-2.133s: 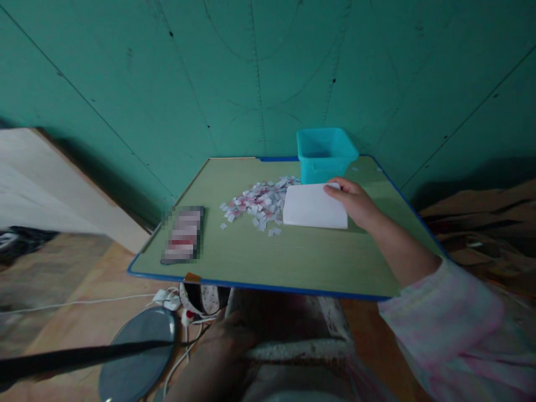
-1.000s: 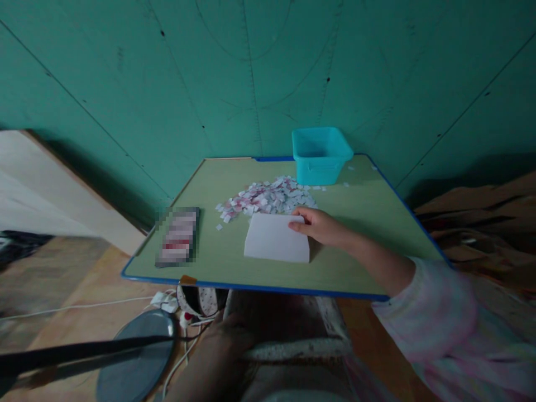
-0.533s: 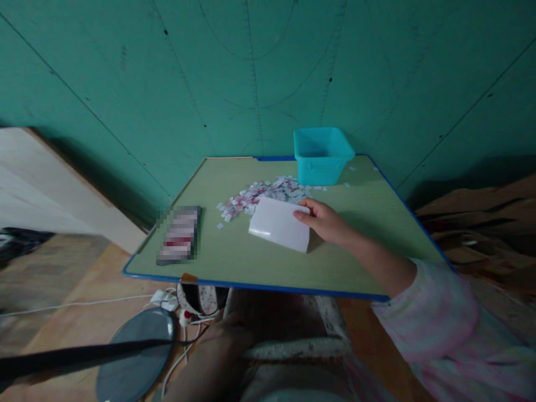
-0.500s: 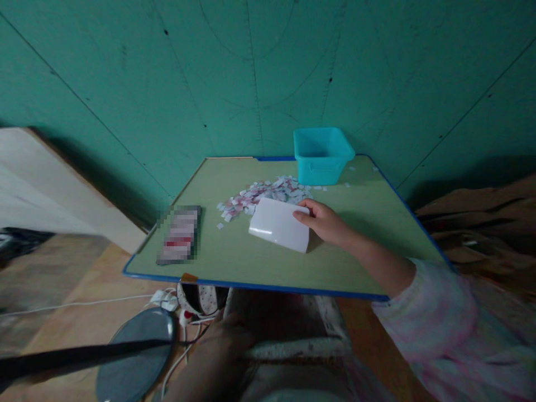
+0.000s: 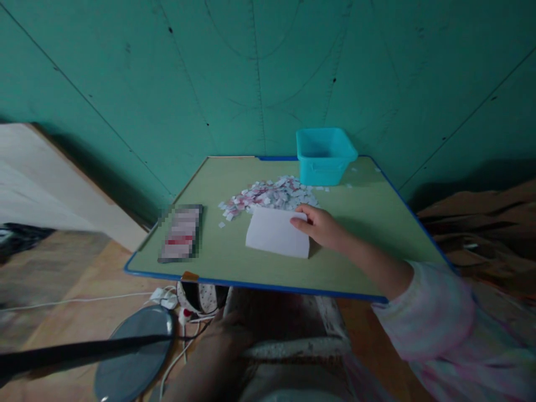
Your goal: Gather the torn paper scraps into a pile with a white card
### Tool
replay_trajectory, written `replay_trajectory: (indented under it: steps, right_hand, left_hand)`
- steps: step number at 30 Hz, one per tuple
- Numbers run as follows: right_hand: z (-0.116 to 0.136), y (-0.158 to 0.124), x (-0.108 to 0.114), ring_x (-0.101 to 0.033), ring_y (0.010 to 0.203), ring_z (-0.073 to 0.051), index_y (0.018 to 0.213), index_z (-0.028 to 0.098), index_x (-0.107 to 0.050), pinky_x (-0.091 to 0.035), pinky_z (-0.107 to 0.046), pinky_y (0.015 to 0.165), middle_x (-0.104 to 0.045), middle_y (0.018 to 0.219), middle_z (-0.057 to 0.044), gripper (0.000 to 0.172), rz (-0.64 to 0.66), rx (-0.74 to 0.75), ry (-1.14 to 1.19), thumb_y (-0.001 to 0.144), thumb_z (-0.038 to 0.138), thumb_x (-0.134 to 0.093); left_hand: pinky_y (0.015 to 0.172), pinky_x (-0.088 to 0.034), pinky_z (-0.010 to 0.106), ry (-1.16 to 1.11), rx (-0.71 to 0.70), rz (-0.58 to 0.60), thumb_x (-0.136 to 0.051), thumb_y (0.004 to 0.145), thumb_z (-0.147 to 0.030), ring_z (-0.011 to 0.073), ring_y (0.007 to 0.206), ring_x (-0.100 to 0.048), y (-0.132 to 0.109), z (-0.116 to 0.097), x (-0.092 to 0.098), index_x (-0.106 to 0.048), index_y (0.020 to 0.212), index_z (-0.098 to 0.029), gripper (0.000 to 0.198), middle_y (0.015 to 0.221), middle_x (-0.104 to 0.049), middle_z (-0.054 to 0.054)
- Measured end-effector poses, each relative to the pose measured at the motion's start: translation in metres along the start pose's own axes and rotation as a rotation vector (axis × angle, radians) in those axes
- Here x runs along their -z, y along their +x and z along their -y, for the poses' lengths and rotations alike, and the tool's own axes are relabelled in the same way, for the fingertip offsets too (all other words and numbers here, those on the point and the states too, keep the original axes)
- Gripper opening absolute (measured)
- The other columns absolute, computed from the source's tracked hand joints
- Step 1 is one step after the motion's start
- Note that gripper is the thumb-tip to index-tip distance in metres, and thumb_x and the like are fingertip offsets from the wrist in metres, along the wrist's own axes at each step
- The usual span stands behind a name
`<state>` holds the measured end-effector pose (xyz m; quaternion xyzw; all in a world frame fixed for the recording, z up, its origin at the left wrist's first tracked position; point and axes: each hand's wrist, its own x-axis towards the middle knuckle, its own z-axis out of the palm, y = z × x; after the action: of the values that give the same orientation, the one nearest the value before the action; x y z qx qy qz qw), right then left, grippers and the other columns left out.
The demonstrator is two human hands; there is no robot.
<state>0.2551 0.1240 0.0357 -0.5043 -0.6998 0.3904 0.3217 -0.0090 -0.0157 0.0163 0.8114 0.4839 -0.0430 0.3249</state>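
My right hand [image 5: 320, 226] pinches the right edge of a white sheet of paper or thin card [image 5: 276, 233], thumb on the near face and fingers behind. The sheet is tilted over the tabletop, just in front of a spread pile of small white and pinkish paper pieces [image 5: 268, 195]. Part of the pile's near side is covered by the sheet. Low in the view, beneath the table's front edge, my left hand [image 5: 232, 332] rests near my lap; it is dark and its fingers cannot be made out.
An open turquoise plastic bin [image 5: 322, 170] stands at the table's back right, with a few stray pieces beside it. A phone-like flat object [image 5: 181, 233], blurred out, lies at the left. Below are a grey round stool top [image 5: 134, 354] and white cables [image 5: 173, 365]. A green wall [image 5: 268, 78] stands behind.
My right hand has turned the sheet and brought it slightly nearer the front edge; its glossy highlight is gone and more of the pile shows. My left hand stays low.
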Motion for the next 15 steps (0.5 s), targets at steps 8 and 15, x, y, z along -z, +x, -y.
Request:
replay_trajectory:
  steps: [8,15]
  right_hand:
    - [0.01,-0.01,-0.004,-0.044,0.058,-0.01,0.078,0.018,-0.048,-0.029,-0.022,0.051,-0.047,0.064,0.002,0.02,0.166,0.044,-0.048,0.08,0.038,-0.048]
    - [0.014,-0.015,-0.008,-0.043,0.06,-0.01,0.079,0.018,-0.049,-0.03,-0.022,0.052,-0.047,0.066,0.002,0.02,0.233,0.077,-0.05,0.08,0.038,-0.049]
  left_hand:
    - [0.076,-0.05,0.04,0.016,0.011,-0.004,-0.05,0.085,-0.031,0.0194,0.09,-0.058,0.004,0.0,-0.001,-0.056,0.107,-0.019,0.025,0.111,-0.058,0.007]
    - [0.075,-0.05,0.039,0.058,0.02,-0.036,-0.051,0.085,-0.031,0.0196,0.089,-0.058,0.005,-0.001,-0.001,-0.056,0.107,-0.019,0.025,0.111,-0.058,0.007]
